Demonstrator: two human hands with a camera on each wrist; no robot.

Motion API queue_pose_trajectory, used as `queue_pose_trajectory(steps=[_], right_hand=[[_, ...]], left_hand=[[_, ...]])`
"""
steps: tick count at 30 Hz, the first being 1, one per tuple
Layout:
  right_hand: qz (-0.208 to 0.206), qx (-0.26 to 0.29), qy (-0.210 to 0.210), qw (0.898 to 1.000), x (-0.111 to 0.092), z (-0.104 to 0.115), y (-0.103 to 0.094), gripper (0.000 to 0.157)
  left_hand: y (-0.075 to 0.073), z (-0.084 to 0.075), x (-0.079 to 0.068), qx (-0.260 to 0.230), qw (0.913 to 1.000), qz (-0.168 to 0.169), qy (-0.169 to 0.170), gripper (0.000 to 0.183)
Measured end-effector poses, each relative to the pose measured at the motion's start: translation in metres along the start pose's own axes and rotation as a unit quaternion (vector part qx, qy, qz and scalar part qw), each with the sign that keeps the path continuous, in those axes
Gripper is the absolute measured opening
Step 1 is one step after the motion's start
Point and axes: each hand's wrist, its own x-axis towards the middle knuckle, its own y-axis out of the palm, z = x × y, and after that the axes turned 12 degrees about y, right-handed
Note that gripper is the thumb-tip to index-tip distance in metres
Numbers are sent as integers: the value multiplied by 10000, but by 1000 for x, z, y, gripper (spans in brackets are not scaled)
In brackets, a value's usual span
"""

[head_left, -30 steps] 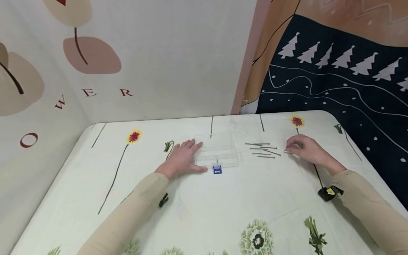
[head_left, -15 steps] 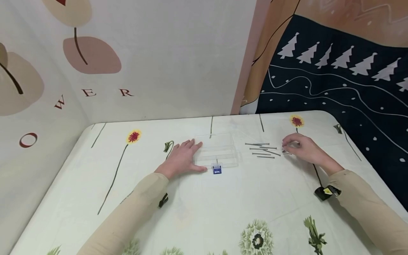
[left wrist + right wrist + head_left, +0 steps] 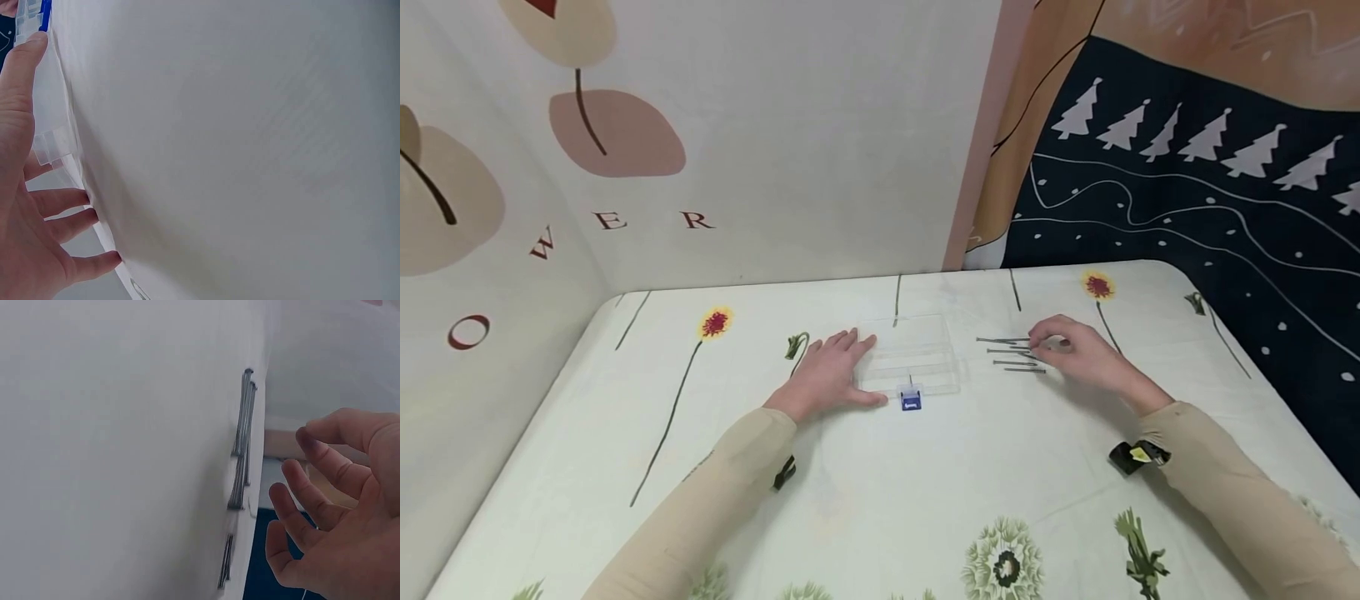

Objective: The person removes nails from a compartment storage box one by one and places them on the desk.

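Note:
A clear plastic box (image 3: 917, 333) with a blue latch (image 3: 911, 400) on its front lies flat on the table. Against its left side my left hand (image 3: 827, 375) rests with fingers spread; its thumb (image 3: 22, 69) reaches along the front toward the latch. Several grey metal nails (image 3: 1015, 363) lie loosely side by side, right of the box. Over their right ends hovers my right hand (image 3: 1071, 350), fingers bent. In the right wrist view its thumb and a fingertip come together with no nail visible between them. Two nails (image 3: 225, 559) lie lower there, apart from the main group.
A white flower-printed cloth (image 3: 925, 492) covers the table. A pale wall hanging (image 3: 790, 167) rises behind it, and a dark hanging with white trees (image 3: 1180, 200) stands at the back right. Both wrists carry small black cameras.
My right hand has moved left from beyond the nails to over their right ends, now hiding some of them. My left hand and the box have stayed put.

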Motion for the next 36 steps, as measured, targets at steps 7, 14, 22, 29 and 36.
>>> queue_pose_trajectory(steps=[7,14,22,29,36], right_hand=[[65,110,-322,9994,7,16,12,7],[220,114,-503,9984,15,30,28,6],[556,-319,-708,9954,24,49,48,12],[847,-542,-1362,9856,27,59,64,29],[1111,-715,-1414,9811,29,65,75,32]], left_hand=[[0,0,0,-21,10000,27,-28,99],[1,0,0,-18,10000,32,-17,99],[0,-1,-1,-59,10000,48,-35,99],[0,-2,0,-6,10000,75,-47,99],[1,0,0,-11,9999,107,-101,99]])
